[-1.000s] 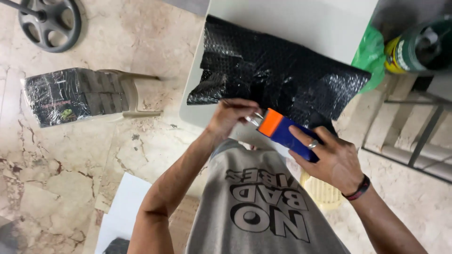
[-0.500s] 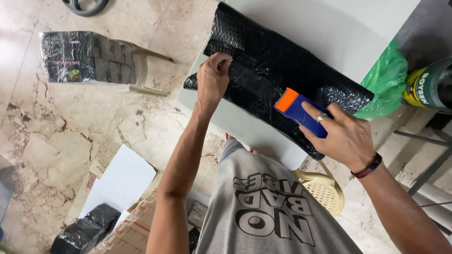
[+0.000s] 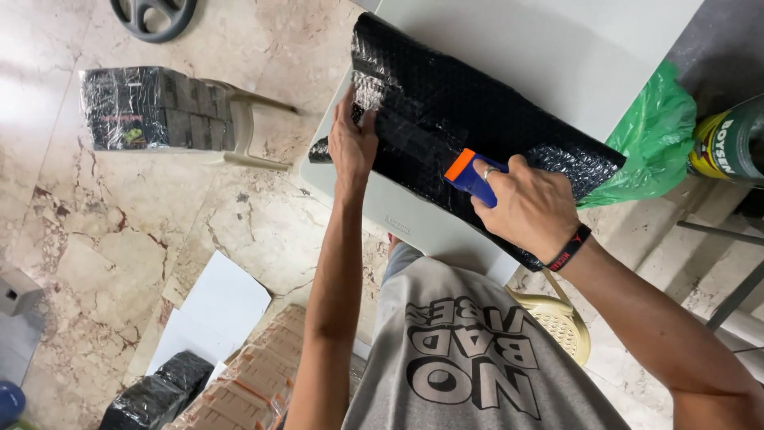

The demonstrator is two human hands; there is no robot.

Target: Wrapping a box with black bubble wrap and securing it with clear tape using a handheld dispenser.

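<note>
Watching from a distance, I see a long parcel wrapped in black bubble wrap (image 3: 477, 119) lying slantwise on the white bench (image 3: 573, 56), in what I judge to be the taping stage of packing. My left hand (image 3: 352, 146) presses flat, fingers spread, on the near end of the parcel, holding nothing but pinning the wrap. My right hand (image 3: 529, 209) is closed around a blue tape dispenser with an orange end (image 3: 469, 175), its nose touching the wrap at the end of a dark strip of tape (image 3: 414, 139) that runs between the two hands. The next move, as I read it, calls for firm pressure and a clean cut while the left hand keeps the wrap from shifting. A green plastic bag (image 3: 649, 139) crowds the parcel's far end, with a paint can (image 3: 732, 147) just beyond. On the marble floor (image 3: 103, 239) stand a stool bearing a wrapped bundle (image 3: 151, 107), white sheets (image 3: 215, 314) and more black parcels (image 3: 155, 394).
</note>
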